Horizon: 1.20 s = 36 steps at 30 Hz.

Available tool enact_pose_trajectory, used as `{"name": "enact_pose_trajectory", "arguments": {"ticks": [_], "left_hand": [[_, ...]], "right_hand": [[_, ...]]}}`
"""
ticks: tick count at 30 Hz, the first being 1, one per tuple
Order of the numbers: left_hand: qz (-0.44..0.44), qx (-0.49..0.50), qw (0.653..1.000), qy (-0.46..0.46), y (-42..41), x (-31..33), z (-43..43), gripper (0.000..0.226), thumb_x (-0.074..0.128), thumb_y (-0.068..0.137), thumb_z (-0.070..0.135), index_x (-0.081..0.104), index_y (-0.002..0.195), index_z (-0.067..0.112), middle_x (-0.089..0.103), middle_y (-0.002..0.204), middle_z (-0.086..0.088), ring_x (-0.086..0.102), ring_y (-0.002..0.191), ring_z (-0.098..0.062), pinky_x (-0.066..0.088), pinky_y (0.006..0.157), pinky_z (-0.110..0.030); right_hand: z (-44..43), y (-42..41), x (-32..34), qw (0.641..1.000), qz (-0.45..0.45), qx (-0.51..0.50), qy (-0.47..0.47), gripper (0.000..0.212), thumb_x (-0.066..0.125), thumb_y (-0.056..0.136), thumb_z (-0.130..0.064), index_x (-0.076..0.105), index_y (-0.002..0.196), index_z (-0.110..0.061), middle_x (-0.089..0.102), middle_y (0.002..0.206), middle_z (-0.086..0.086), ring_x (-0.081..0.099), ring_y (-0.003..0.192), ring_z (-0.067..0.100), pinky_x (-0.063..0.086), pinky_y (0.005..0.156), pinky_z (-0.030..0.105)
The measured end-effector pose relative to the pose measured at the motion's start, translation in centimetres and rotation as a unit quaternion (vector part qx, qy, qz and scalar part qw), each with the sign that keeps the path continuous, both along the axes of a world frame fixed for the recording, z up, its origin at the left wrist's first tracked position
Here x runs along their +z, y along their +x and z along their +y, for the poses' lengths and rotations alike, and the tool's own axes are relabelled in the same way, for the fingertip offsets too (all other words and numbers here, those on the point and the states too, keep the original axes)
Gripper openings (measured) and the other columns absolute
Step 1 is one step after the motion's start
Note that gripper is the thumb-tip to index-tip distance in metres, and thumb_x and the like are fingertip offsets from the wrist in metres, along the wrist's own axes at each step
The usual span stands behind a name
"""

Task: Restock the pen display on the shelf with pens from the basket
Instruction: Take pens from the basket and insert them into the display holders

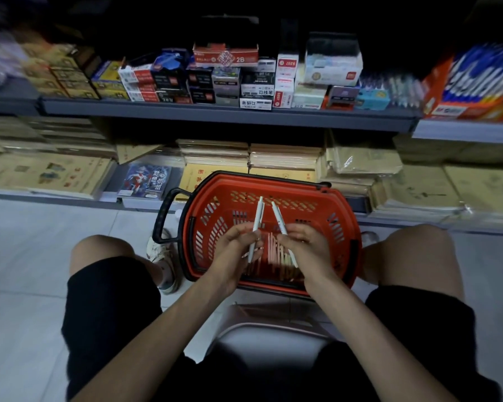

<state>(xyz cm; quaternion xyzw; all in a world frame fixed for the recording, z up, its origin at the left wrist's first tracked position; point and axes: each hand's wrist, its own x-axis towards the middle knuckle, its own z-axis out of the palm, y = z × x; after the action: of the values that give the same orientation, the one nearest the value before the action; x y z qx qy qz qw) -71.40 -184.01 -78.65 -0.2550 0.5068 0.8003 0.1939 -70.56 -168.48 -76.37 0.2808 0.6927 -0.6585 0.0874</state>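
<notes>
A red plastic basket [212, 224] with a black rim and handle stands on the floor between my knees, with several pale pens [276, 250] lying in its bottom. My left hand [237, 250] pinches one white pen [257, 219] that points up and away. My right hand [305, 245] holds a second white pen [278, 217], tilted to the left. Both hands hover over the basket. On the grey shelf [230, 113] above stand boxes of pens and pencils, among them a red and white box marked 2B [225, 55].
I sit on a pale stool [273, 329] on a tiled floor. The lowest shelf behind the basket holds stacks of brown paper notebooks [285, 158]. An orange box of blue pens [476, 82] sits at the right of the upper shelf. My left shoe [163, 256] is next to the basket.
</notes>
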Motion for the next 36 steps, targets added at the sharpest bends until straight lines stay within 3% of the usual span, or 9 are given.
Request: {"name": "enact_pose_trajectory", "arguments": {"ticks": [4, 9, 15, 21, 26, 28, 31, 34, 36], "left_hand": [[-0.02, -0.005, 1.0, 0.011, -0.1, 0.2, 0.0, 0.015, 0.064, 0.098, 0.009, 0.069, 0.112, 0.013, 0.07, 0.088, -0.005, 0.069, 0.076, -0.016, 0.058, 0.071, -0.03], [-0.041, 0.006, 0.999, -0.002, -0.3, 0.0, 0.0, 0.014, 0.057, 0.102, 0.015, 0.069, 0.11, 0.013, 0.071, 0.078, -0.001, 0.065, 0.069, -0.016, 0.054, 0.07, -0.032], [-0.054, -0.003, 0.998, -0.009, -0.1, -0.2, 0.1, 0.031, 0.047, 0.109, 0.023, 0.075, 0.107, 0.008, 0.065, 0.072, 0.001, 0.059, 0.059, -0.012, 0.049, 0.061, -0.028], [-0.008, -0.016, 1.0, -0.015, -0.6, 0.7, -1.0, 0.027, 0.049, 0.107, 0.019, 0.074, 0.108, 0.008, 0.063, 0.075, -0.003, 0.057, 0.063, -0.014, 0.046, 0.062, -0.031], [0.08, -0.025, 0.996, -0.04, -1.8, 2.0, -3.2, 0.02, 0.058, 0.104, 0.021, 0.075, 0.11, 0.013, 0.069, 0.089, -0.004, 0.063, 0.08, -0.016, 0.052, 0.08, -0.032], [0.114, -0.031, 0.992, -0.04, -2.2, 2.7, -3.9, 0.02, 0.06, 0.103, 0.022, 0.076, 0.113, 0.013, 0.071, 0.096, -0.01, 0.064, 0.089, -0.023, 0.052, 0.089, -0.038], [0.155, -0.051, 0.986, -0.04, -3.0, 4.4, -4.6, 0.029, 0.066, 0.101, 0.029, 0.074, 0.125, 0.014, 0.069, 0.122, -0.027, 0.064, 0.115, -0.047, 0.05, 0.106, -0.06], [0.178, -0.039, 0.982, -0.052, -3.6, 7.1, -4.8, 0.027, 0.067, 0.101, 0.026, 0.075, 0.124, 0.014, 0.072, 0.119, -0.026, 0.067, 0.112, -0.048, 0.053, 0.101, -0.06], [0.193, -0.031, 0.979, -0.062, -4.0, 9.2, -5.0, 0.025, 0.068, 0.1, 0.024, 0.076, 0.121, 0.013, 0.074, 0.112, -0.026, 0.071, 0.101, -0.046, 0.058, 0.093, -0.056]], "right_hand": [[0.3, 0.1, -0.1, 1.0, 0.006, 0.001, 0.008, 0.017, 0.072, 0.096, -0.01, 0.069, 0.103, -0.025, 0.074, 0.098, -0.004, 0.073, 0.091, 0.012, 0.053, 0.068, 0.023], [0.4, -0.1, -1.2, 0.999, -0.023, 0.009, 0.035, 0.019, 0.052, 0.106, -0.009, 0.067, 0.115, -0.02, 0.074, 0.1, -0.001, 0.071, 0.093, 0.013, 0.055, 0.079, 0.031], [0.1, -0.3, -1.6, 0.998, -0.06, -0.028, -0.007, 0.039, 0.035, 0.106, 0.0, 0.066, 0.088, -0.016, 0.064, 0.082, 0.008, 0.059, 0.072, 0.017, 0.05, 0.067, 0.028], [-0.2, -0.8, 0.3, 1.0, 0.001, -0.001, -0.005, 0.037, 0.043, 0.102, -0.02, 0.076, 0.087, -0.01, 0.059, 0.068, 0.0, 0.05, 0.063, 0.015, 0.039, 0.059, 0.029], [-1.5, -2.7, 4.4, 0.99, 0.085, 0.107, 0.03, 0.006, 0.074, 0.095, -0.023, 0.08, 0.097, -0.024, 0.069, 0.07, -0.021, 0.06, 0.065, -0.003, 0.042, 0.059, 0.012], [-2.4, -4.0, 5.8, 0.985, 0.113, 0.123, 0.04, 0.008, 0.078, 0.092, -0.027, 0.079, 0.099, -0.024, 0.066, 0.066, -0.02, 0.058, 0.058, -0.004, 0.041, 0.052, 0.011], [-3.7, -6.4, 8.3, 0.974, 0.167, 0.133, 0.081, 0.019, 0.085, 0.085, -0.032, 0.079, 0.099, -0.02, 0.059, 0.055, -0.02, 0.056, 0.05, -0.003, 0.043, 0.057, 0.019], [-4.7, -8.4, 11.1, 0.959, 0.225, 0.13, 0.108, 0.018, 0.089, 0.081, -0.032, 0.077, 0.088, -0.02, 0.06, 0.058, -0.015, 0.062, 0.057, 0.006, 0.053, 0.063, 0.031], [-5.0, -9.3, 13.2, 0.952, 0.252, 0.136, 0.113, 0.018, 0.09, 0.081, -0.03, 0.076, 0.085, -0.02, 0.07, 0.07, -0.009, 0.07, 0.066, 0.005, 0.057, 0.065, 0.024]]}}
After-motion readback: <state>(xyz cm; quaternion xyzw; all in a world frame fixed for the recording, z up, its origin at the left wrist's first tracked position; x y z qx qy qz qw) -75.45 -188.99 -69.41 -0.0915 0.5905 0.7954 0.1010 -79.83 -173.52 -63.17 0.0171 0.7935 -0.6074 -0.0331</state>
